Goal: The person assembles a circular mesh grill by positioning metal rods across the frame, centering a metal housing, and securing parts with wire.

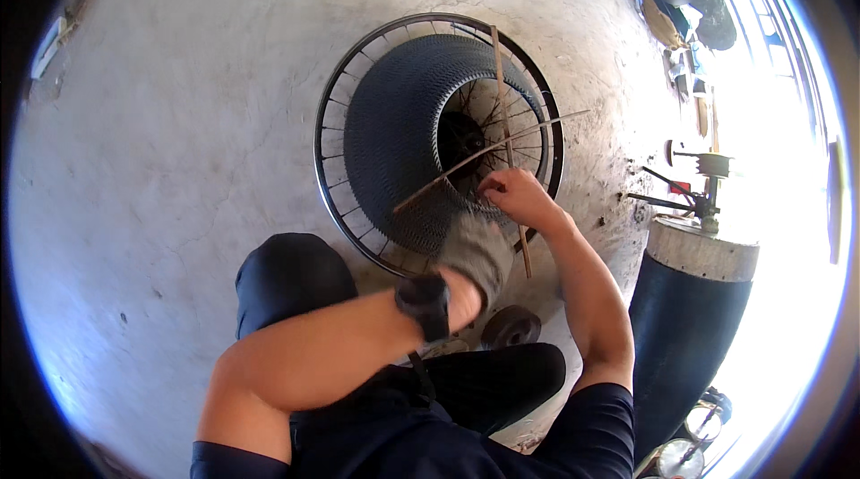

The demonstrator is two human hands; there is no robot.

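Note:
A thick coil (390, 125) of dark, closely wound, ribbed strip lies on a spoked wheel (320, 152), its round middle opening showing the hub. Across the coil two thin wooden sticks cross: a longer flat stick (499, 67) and a slimmer stick (419, 196) set aslant. At the coil's near right edge, beside the flat stick, my bare right hand (520, 197) has its fingers curled into a pinch; what is in them is hidden. My left hand (475, 255), in a grey glove, reaches across to the coil's near edge. Motion smears its fingers.
A dark round metal piece (511, 327) lies close to my knee. On the right stands a dark drum (685, 336) with a pale top and a metal fixture (708, 183) on it. Round cans (703, 422) stand at the lower right. Another person (712, 17) appears at the upper right.

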